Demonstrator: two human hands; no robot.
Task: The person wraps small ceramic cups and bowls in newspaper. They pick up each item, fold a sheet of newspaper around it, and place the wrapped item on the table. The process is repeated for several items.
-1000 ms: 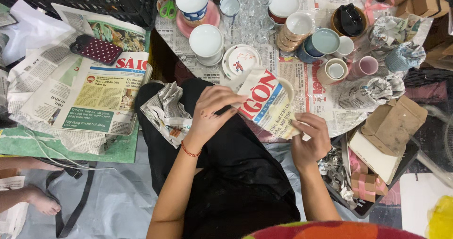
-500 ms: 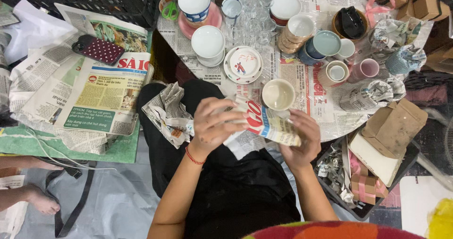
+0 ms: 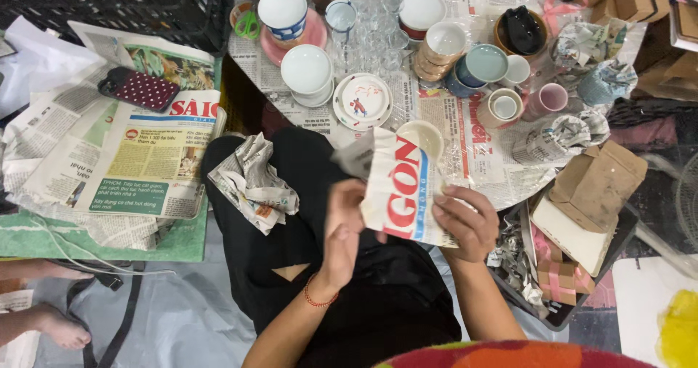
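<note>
A sheet of newspaper with large red letters (image 3: 401, 190) is folded around a cream cup (image 3: 422, 135), whose rim shows above the paper. My right hand (image 3: 465, 221) grips the paper's right side. My left hand (image 3: 345, 230), a red thread bracelet on its wrist, presses the paper's left edge. Both hands are held over my lap in black clothing, just in front of the low table (image 3: 465, 157).
Several cups, bowls and plates, such as a small painted plate (image 3: 362, 100), crowd the newspaper-covered table. A crumpled wrapped bundle (image 3: 254, 182) lies on my knee. Spread newspapers (image 3: 145, 164) and a dotted case (image 3: 138, 88) lie left. Cardboard pieces (image 3: 596, 186) are right. Another person's feet (image 3: 51, 324) are at lower left.
The newspaper has been turned upright and pulled higher around the cup. My left hand slid from the top of the bundle down to its left edge; my right hand shifted along the right side.
</note>
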